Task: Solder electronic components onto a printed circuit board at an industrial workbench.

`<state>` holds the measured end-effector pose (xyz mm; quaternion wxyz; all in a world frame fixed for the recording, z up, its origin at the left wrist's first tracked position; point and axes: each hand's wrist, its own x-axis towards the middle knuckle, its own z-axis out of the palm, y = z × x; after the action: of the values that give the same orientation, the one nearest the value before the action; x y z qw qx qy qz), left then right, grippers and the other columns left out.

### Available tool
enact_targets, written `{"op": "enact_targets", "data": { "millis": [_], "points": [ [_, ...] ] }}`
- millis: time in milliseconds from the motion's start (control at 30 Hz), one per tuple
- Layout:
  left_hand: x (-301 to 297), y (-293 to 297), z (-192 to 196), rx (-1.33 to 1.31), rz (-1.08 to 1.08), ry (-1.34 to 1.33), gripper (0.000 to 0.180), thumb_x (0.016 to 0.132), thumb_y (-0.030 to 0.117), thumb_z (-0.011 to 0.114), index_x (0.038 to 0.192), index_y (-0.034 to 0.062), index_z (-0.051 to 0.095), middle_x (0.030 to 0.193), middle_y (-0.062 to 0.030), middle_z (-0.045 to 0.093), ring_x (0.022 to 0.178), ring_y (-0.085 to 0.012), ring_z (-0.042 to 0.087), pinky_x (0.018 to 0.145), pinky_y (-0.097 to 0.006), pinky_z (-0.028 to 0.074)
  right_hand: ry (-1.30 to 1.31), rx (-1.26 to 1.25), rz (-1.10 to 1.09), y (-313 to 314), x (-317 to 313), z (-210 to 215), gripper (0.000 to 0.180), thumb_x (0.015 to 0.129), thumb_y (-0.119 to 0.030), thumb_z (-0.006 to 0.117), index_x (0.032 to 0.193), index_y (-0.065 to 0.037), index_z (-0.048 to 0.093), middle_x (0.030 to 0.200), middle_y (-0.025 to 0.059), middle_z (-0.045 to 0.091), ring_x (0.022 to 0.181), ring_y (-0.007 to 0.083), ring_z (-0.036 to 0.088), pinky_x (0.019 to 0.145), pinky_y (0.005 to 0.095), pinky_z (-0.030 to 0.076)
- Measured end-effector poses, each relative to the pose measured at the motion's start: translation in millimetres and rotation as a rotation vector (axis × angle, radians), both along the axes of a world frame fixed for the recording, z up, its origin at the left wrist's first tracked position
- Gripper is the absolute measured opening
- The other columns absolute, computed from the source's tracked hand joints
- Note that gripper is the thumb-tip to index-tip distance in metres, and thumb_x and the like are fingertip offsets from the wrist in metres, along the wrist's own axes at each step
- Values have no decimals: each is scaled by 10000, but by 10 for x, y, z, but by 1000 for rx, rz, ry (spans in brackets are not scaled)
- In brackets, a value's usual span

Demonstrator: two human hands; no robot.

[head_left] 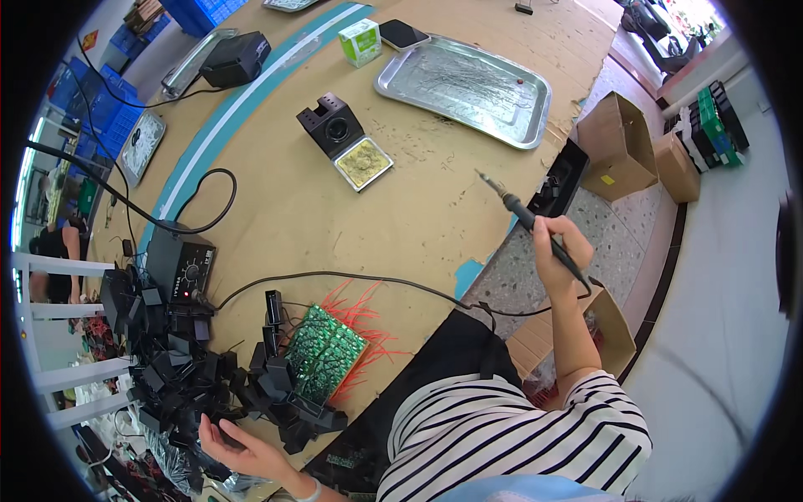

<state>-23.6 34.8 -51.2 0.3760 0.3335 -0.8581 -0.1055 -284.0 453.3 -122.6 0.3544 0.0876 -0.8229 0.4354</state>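
Note:
My right hand (562, 251) is wrapped round the dark handle of a soldering iron (520, 209), raised at the right side of the table with its tip pointing up and left. Its black cord runs back across the table to a soldering station (182, 266) with a dial. At the lower left my left hand (242, 450) is open, fingers apart, beside a heap of small black plastic cases (180, 376). Nothing shows in it. Between the heap and my body lies a panel of green circuit boards (322, 356) with red wires sticking out along its right side.
An iron stand with a yellow sponge tray (364, 163) stands mid-table. Beyond it are a metal tray (464, 84) of thin wires, a phone (404, 35) and a green-white box (360, 42). Cardboard boxes (617, 146) stand at the right. Another person (63, 251) is at far left.

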Motion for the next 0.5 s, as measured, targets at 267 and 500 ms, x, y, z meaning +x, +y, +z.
{"op": "enact_targets", "data": {
  "millis": [267,500],
  "points": [
    [-586,646,441,-121,-536,-297,232,921,-16,660,1150,-39,687,1192,-164,654,1161,-367,594,991,-452,468,63,125,147,26,161,-35,94,828,52,725,826,-14,659,693,92,657,584,166,620,547,272,462],
    [-822,677,336,-129,-635,-435,243,915,18,682,1157,-2,703,1179,-118,668,1172,-335,586,1020,-449,449,55,113,120,48,202,-70,114,820,66,723,823,-9,637,702,109,670,582,182,632,548,283,477]
  ]
}}
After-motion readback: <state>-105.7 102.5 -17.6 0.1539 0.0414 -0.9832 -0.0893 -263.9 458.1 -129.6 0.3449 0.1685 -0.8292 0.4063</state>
